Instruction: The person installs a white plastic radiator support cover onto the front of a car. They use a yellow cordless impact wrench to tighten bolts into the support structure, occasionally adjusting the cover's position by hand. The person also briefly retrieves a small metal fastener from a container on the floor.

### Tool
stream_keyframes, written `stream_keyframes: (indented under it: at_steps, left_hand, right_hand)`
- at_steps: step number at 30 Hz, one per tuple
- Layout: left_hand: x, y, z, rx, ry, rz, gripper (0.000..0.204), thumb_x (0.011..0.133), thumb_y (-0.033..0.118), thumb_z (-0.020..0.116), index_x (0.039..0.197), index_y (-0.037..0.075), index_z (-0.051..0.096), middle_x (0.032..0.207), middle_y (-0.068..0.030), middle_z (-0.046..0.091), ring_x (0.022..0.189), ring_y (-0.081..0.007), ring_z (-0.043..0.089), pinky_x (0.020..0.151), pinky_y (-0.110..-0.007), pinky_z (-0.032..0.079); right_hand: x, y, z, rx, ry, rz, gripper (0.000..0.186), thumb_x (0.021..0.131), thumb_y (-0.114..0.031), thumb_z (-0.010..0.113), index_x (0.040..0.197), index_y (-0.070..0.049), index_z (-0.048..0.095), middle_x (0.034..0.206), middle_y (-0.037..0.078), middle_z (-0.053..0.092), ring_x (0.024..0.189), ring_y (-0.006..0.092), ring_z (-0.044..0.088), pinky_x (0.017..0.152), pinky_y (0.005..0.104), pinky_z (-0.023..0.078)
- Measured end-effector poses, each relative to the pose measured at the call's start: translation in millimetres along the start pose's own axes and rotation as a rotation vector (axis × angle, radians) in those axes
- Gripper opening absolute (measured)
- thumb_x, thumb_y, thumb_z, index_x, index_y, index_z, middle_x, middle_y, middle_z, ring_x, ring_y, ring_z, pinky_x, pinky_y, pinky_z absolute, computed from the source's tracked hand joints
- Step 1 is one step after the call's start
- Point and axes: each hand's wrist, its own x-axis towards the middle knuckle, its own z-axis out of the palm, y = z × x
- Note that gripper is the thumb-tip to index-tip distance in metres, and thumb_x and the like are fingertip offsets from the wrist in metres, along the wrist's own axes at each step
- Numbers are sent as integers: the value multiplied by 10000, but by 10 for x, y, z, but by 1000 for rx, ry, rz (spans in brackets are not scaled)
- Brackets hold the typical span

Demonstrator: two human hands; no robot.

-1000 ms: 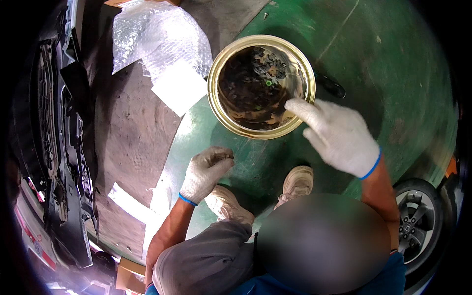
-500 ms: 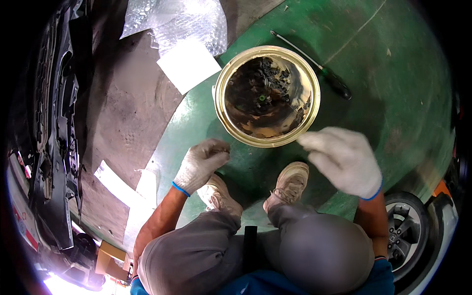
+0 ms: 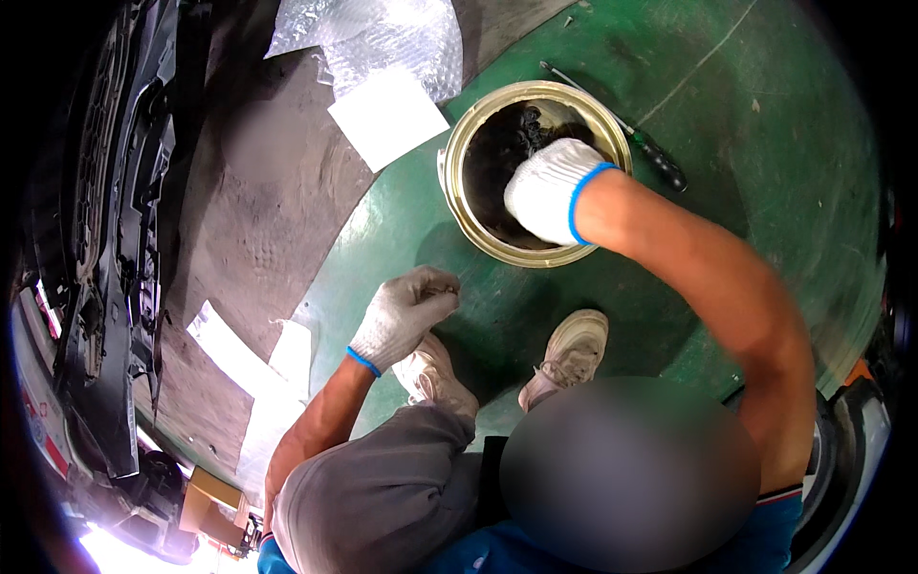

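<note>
A round, gold-rimmed metal tin (image 3: 455,182) stands in the upper middle of the frame. Inside lie small dark pieces (image 3: 528,124), heaped mostly toward the tin's upper side; their exact shapes are too small to tell. The right hand (image 3: 555,191), in a white knitted glove with a blue cuff, is down in the tin over its lower right part. Its fingers are hidden by the back of the glove, so I cannot tell whether they are spread, pressed together or pinching anything.

Just beside the tin, to its right, a screwdriver (image 3: 657,161) with a dark handle and a thin metal shaft lies slantwise on the green floor (image 3: 765,220). The left hand (image 3: 406,311), gloved alike, is in the air below and left of the tin, apart from it. Its fingers curl toward the thumb; I cannot tell whether the tips meet or pinch something small.

Left of the tin lies a white sheet (image 3: 390,120), with clear bubble wrap (image 3: 406,48) touching it at the top of the frame. Two pale shoes (image 3: 574,354) show below the tin. Long black vehicle parts (image 3: 105,316) fill the left edge, and an open cardboard box (image 3: 210,502) sits at the lower left.
</note>
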Motion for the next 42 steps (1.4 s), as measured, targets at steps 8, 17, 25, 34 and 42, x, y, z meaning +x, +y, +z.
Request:
stream_keyframes:
  at_steps: [8,17,25,34,42]
  left_hand:
    - [-24,-92,-54,-18,22,-24,283,912,149,697,1135,-26,688,994,-77,706,912,-136,656,843,-285,535]
    - [101,-103,-26,11,-49,15,311,943,156,653,1188,-35,672,1030,-93,707,932,-153,669,846,-297,546]
    - [77,-46,-2,-32,-36,-4,339,1001,174,590,1261,-35,653,1062,-111,707,949,-160,680,850,-300,556]
    - [128,-224,-3,7,0,-39,372,975,190,626,1266,-40,644,1047,-93,707,933,-142,663,843,-286,538]
    - [217,-594,18,75,78,32,356,941,194,628,1219,-24,674,1032,-152,737,935,-178,695,877,-309,535]
  right_hand:
    - [-710,-58,-542,5,432,-7,171,799,-66,655,965,-78,696,934,95,686,830,278,690,712,385,575]
    - [-1402,110,-492,441,563,305,240,873,16,620,1103,16,687,1011,173,672,916,341,688,785,378,546]
    - [-1411,162,-368,436,558,281,237,885,-36,632,1112,3,688,1033,165,675,932,341,685,797,387,545]
    - [-1481,112,-375,452,522,290,224,886,-35,639,1101,-1,690,1024,163,677,924,339,689,783,392,551]
    - [-1442,48,-400,344,556,213,240,872,-51,643,1104,-14,698,1017,142,682,927,344,672,783,410,552]
